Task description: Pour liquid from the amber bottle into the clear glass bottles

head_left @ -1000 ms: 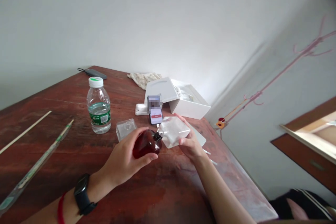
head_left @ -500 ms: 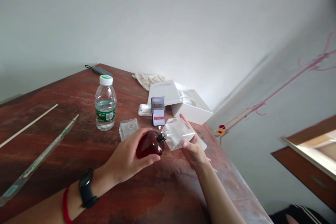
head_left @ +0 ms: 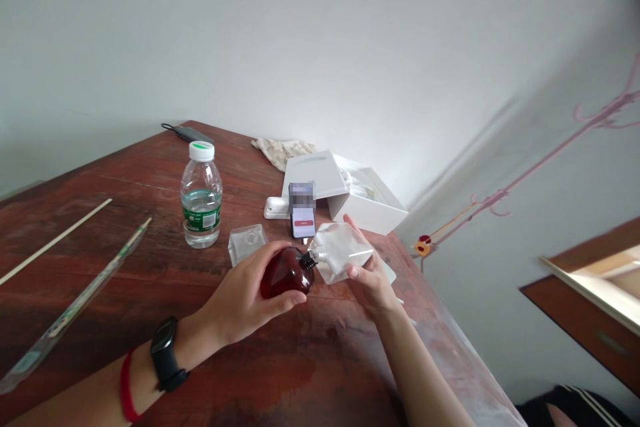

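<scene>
My left hand is wrapped round a dark red rounded bottle, tilted on its side with its black ribbed neck pointing right. In my right hand is a clear, flat-sided bottle, also tilted, its narrow neck pointing left. The two necks meet between my hands; whether one sits inside the other I cannot tell. Both bottles are held above the table. Just beyond my left hand lies a clear plastic piece.
A water bottle stands upright at the left. Behind my hands are a phone, a white case and an open white box. A bare stick and wrapped chopsticks lie at the left. A cloth is at the back.
The view has shifted very slightly. Both hands keep their hold on the two bottles, and the necks stay together.
</scene>
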### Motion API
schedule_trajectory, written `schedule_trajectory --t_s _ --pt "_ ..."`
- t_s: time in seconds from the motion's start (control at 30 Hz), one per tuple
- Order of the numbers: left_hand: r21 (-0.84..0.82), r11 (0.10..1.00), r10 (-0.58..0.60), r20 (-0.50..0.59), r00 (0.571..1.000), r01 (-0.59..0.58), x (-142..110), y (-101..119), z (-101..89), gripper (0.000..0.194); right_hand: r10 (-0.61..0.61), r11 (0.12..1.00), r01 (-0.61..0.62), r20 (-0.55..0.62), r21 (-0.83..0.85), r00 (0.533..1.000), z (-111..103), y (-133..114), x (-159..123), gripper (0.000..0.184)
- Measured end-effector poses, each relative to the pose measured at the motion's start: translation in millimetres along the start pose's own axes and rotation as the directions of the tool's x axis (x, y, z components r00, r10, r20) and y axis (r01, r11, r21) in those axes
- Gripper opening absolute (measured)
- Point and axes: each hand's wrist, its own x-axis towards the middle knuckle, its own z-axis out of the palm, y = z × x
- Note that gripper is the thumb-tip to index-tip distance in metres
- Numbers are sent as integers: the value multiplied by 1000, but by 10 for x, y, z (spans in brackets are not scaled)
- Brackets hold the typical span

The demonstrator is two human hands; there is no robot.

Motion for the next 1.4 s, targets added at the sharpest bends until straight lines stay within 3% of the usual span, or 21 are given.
schedule_trajectory --t_s 0.73,1.1,1.4 --pt "-46 998 -32 7 999 32 6 54 -12 60 -74 997 74 -84 -3 994 -74 57 12 101" --pt "-35 998 -51 -3 999 51 9 77 -16 61 -106 994 102 -102 -44 989 -19 31 19 103" --pt "-28 998 -53 19 998 54 8 34 -22 63 -124 991 121 -61 -51 990 17 -3 6 80"
